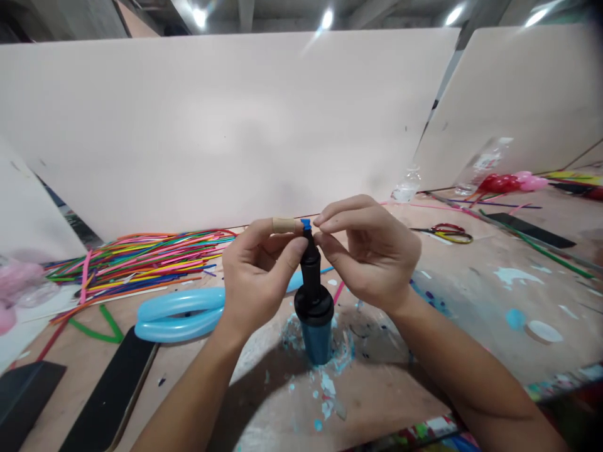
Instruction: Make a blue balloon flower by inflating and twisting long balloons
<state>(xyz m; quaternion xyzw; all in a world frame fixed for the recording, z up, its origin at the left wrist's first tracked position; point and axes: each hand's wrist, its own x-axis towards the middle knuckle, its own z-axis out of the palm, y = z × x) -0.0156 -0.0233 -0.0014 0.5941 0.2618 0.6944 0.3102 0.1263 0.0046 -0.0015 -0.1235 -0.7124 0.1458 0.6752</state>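
A hand balloon pump (318, 339) with a blue barrel and black top stands upright on the table between my hands. A small dark-blue balloon end (306, 225) sits at the tip of its black nozzle. My left hand (261, 270), with a beige bandage on the index finger, pinches this balloon end at the nozzle between thumb and index finger. Just right of the tip, my right hand (370, 251) has thumb and fingertips slightly apart, with nothing visible between them. A light-blue inflated long balloon (181, 314) lies behind my left wrist, partly hidden.
Uninflated long balloons (155, 260) are heaped at the back left. A black board (110, 389) lies at the front left. Scissors (445, 233), a plastic bottle (406, 185) and red balloons (497, 184) are on the right. White panels (226, 125) stand behind the table.
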